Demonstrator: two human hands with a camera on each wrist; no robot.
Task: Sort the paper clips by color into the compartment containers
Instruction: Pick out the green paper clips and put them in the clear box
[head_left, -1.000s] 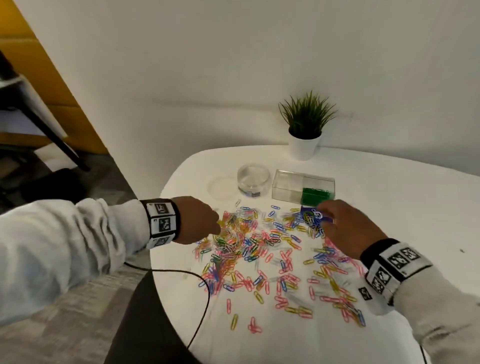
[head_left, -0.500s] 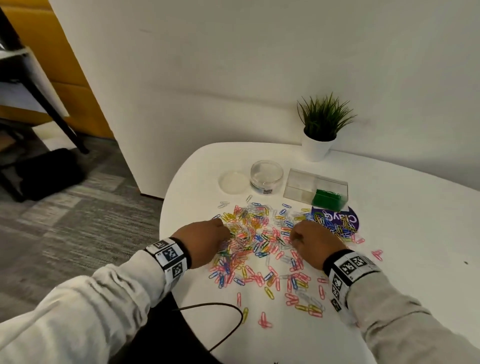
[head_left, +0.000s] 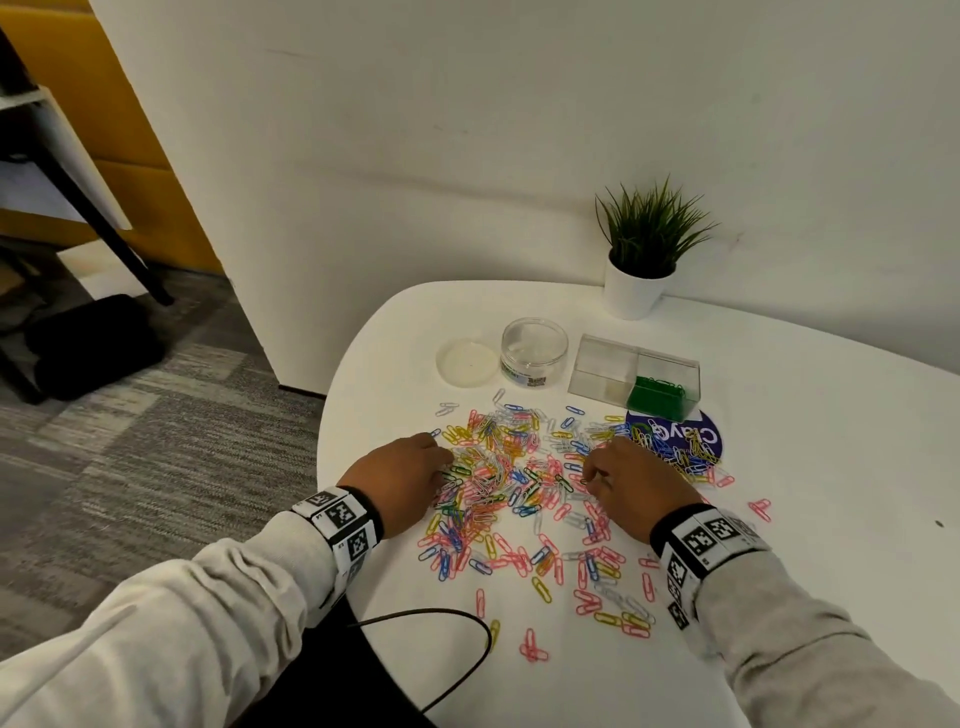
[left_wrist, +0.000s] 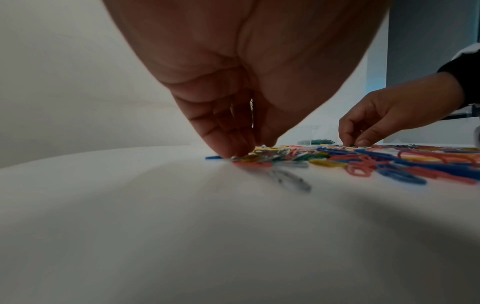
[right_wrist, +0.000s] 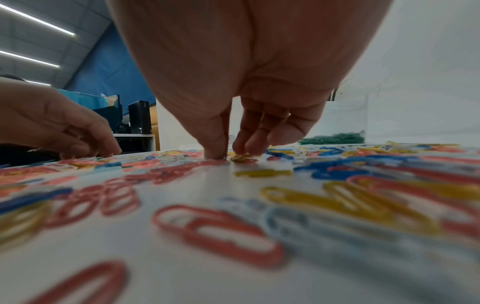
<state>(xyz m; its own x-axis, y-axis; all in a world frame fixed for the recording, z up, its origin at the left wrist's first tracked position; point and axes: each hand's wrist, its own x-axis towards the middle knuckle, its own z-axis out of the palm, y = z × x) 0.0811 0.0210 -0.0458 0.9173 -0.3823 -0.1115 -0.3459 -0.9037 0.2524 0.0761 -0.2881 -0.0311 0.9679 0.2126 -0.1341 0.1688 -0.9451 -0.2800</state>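
Several coloured paper clips (head_left: 519, 488) lie heaped on the white table (head_left: 810, 467). A clear compartment box (head_left: 602, 364) stands behind the heap, and its front right cell holds green clips (head_left: 655, 397). My left hand (head_left: 445, 467) is at the heap's left edge, fingertips (left_wrist: 237, 153) bunched down on clips, with a thin greenish wire showing inside the curled fingers. At the heap's middle right, my right hand (head_left: 589, 477) has thumb and forefinger (right_wrist: 215, 153) closed on a small dark green clip (left_wrist: 351, 145) lying on the table.
A round clear tub (head_left: 534, 353) and its lid (head_left: 466, 362) sit left of the box. A potted plant (head_left: 641, 260) stands at the back by the wall. A purple sticker (head_left: 675, 436) lies under clips. A black cable (head_left: 457, 649) crosses the table's near left edge.
My right hand came back from beside the box to the heap's middle and lowered its fingertips onto a clip. The left hand dropped onto the heap's left edge. The head view swung right.
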